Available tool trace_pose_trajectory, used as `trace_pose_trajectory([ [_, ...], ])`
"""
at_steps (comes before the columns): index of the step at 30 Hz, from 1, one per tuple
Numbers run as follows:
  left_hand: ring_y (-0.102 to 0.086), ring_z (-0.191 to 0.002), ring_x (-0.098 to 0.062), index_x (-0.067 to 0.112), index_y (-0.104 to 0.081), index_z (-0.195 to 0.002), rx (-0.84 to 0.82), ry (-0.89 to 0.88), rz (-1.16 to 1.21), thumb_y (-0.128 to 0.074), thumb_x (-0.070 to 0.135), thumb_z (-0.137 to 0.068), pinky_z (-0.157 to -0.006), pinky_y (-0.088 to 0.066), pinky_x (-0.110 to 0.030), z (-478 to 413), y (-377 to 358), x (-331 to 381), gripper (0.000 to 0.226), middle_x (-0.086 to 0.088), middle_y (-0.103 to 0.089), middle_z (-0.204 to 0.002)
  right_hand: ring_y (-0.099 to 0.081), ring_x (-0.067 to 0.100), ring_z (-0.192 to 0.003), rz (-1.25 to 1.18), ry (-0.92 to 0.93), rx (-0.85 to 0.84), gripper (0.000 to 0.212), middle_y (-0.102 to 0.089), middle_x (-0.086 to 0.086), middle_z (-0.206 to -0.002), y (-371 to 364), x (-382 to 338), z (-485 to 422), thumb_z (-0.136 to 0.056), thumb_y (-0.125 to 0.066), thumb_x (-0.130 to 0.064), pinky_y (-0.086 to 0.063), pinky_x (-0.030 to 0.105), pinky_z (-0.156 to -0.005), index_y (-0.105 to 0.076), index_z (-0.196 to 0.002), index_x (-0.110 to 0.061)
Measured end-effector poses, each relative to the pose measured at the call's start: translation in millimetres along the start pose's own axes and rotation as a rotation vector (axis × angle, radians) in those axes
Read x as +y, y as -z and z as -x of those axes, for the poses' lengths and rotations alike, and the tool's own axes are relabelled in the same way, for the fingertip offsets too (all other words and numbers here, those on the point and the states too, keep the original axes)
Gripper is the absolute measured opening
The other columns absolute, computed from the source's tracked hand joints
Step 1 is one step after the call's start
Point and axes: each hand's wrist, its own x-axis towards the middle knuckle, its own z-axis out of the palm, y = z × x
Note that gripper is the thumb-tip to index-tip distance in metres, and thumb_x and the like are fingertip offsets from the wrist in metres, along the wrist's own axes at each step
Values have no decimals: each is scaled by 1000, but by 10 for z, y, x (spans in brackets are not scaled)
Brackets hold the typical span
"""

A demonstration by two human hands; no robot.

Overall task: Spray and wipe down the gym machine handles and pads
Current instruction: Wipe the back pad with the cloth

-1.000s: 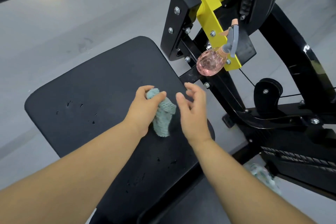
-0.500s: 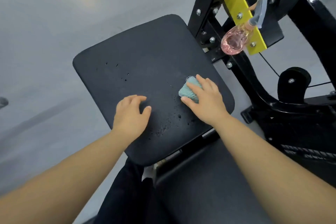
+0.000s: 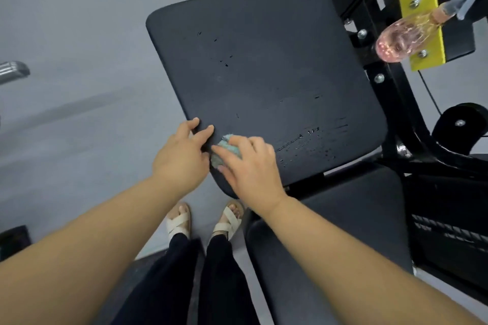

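- Pressing a small teal cloth [image 3: 229,149] flat against the black seat pad [image 3: 264,66], the right hand [image 3: 250,166] lies palm-down with fingers spread over it, pinning it rather than gripping it.
- At nine o'clock of that hand, the left hand [image 3: 182,155] rests on the pad's near-left edge, fingers loosely curled over the rim and holding nothing; it seems to steady the pad.
- Half a second ago the cloth was nearer the pad's right side and the left hand lay flat on the surface; the cloth has since swept across to the seven o'clock corner, and the left hand has shifted to the rim.
- Streaked droplets [image 3: 311,140] lie at three o'clock of the right hand, smeared into lines, so one pass has crossed that strip without drying it.
- Scattered specks [image 3: 224,60] toward twelve o'clock look untouched.
- My reading: wiping of this pad is partway done, with the far half and the wet right strip left.
- At two o'clock, well apart, the pink spray bottle [image 3: 396,39] hangs on the yellow bracket [image 3: 422,8] of the machine frame [image 3: 396,103].
- At five o'clock a second pad [image 3: 330,232] sits below, apparently dry.
- No handles can be made out clearly.
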Motion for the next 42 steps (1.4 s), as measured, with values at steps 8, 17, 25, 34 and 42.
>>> trace_pose_trajectory([
  [8,-1,-145,-26,18,-7,-151,-78,5,-177,-37,22,-98,-114,-17,-36,33,-55,184,61,-7,5,-158,-43,44,-126,1,-578,204,27,-53,18,-132,337,1211,37,-89,-54,-15,-31,50,-108,-69,-109,-6],
  [17,1,-146,-22,16,-15,-150,-41,-1,5,-42,11,-92,-115,-21,-38,100,-68,141,64,-6,5,-158,-55,35,-115,-48,126,69,26,-65,13,-116,-94,64,407,-87,-53,-12,-39,47,-102,-68,-108,-10],
  [25,3,-146,-20,16,-19,-149,-19,-149,6,-36,12,-95,-117,-14,-34,251,-190,379,57,-4,-2,-158,-36,39,-132,0,-768,323,31,-50,14,-136,496,1358,451,-94,-50,-14,-24,38,-112,-61,-122,-7],
  [34,-15,-139,-24,19,-38,-142,42,-132,43,-39,11,-92,-111,-20,-32,90,-125,547,50,-2,-25,-151,-59,39,-110,32,82,90,26,-63,16,-120,136,729,427,-88,-52,-13,-37,51,-101,-67,-109,-10],
  [42,-22,-135,-22,22,-19,-149,-37,-52,-22,-37,18,-94,-107,-26,-33,-76,-12,513,58,6,-20,-153,-39,33,-131,-11,-813,255,34,-43,11,-143,498,1559,46,-94,-51,-12,-23,47,-113,-58,-127,-11],
])
